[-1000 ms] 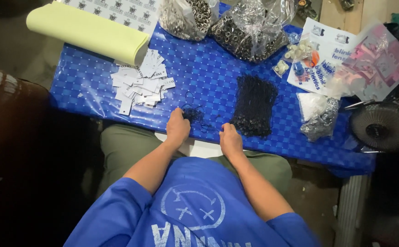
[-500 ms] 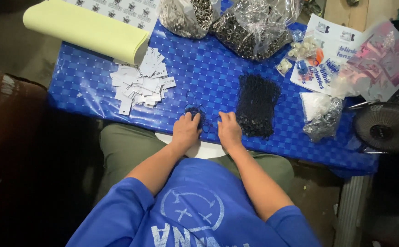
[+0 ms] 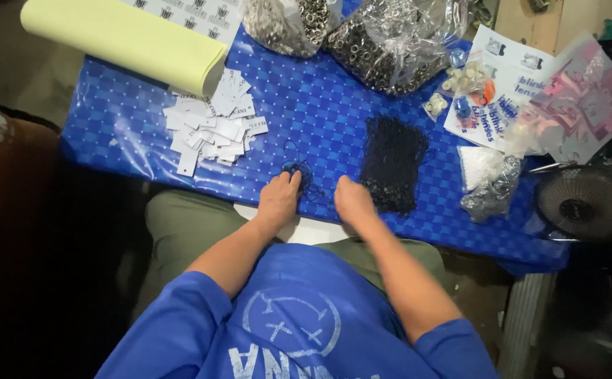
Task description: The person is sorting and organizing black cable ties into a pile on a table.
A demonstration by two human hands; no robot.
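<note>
Black thread tangle left of cord pile: left hand pinches it, right hand w/ curled fingers, grip unclear; tease loops slowly.

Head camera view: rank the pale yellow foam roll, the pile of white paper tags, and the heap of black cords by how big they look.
1. Pale yellow foam roll, clearly largest.
2. Pile of white paper tags and heap of black cords look alike in spread; too close to rank.
</note>
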